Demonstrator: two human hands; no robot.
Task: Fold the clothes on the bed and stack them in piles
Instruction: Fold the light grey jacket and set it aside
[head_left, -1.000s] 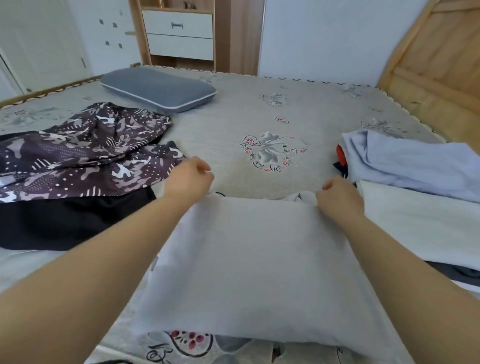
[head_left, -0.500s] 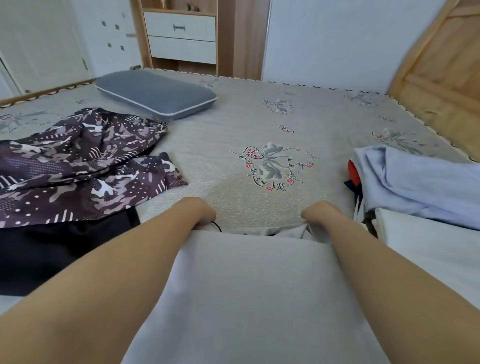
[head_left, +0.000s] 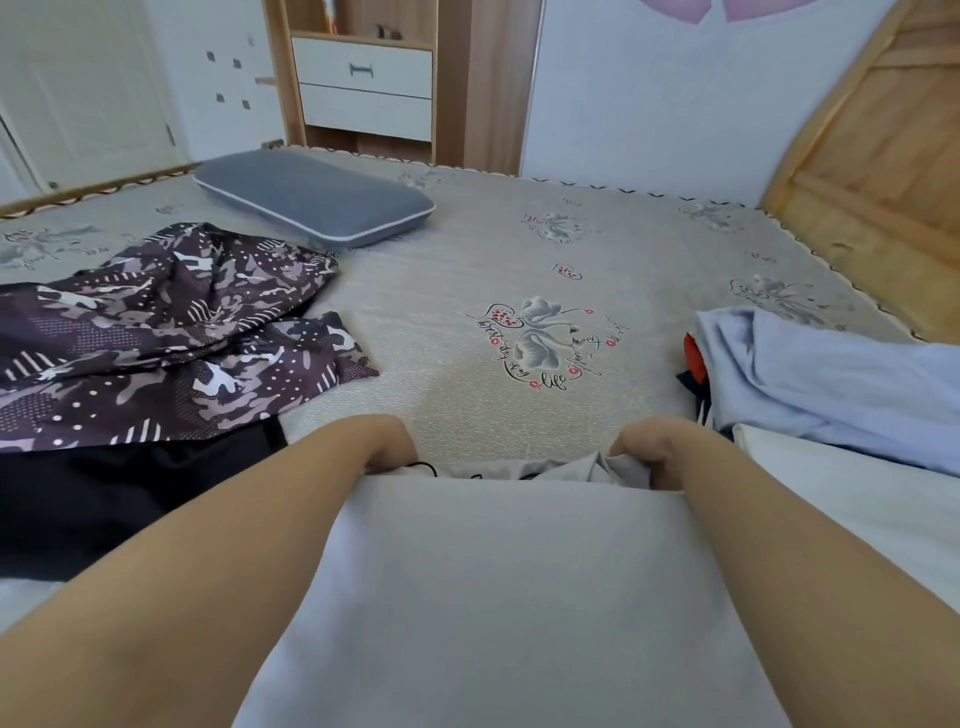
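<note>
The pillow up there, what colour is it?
Blue-grey pillow with a pale edge, seen in the head view.

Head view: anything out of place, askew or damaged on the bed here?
Nothing damaged or spilled. The camouflage-print garment lies crumpled over a black garment at left, and the pale blue garment is heaped unevenly at right. Both hands, left hand and right hand, grip the grey garment at its far edge.

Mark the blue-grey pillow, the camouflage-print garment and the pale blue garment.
Blue-grey pillow (head_left: 317, 200), head view: middle of its top.
Camouflage-print garment (head_left: 156, 332), head view: centre of the crumpled fabric.
Pale blue garment (head_left: 831, 384), head view: middle of the heap.
</note>
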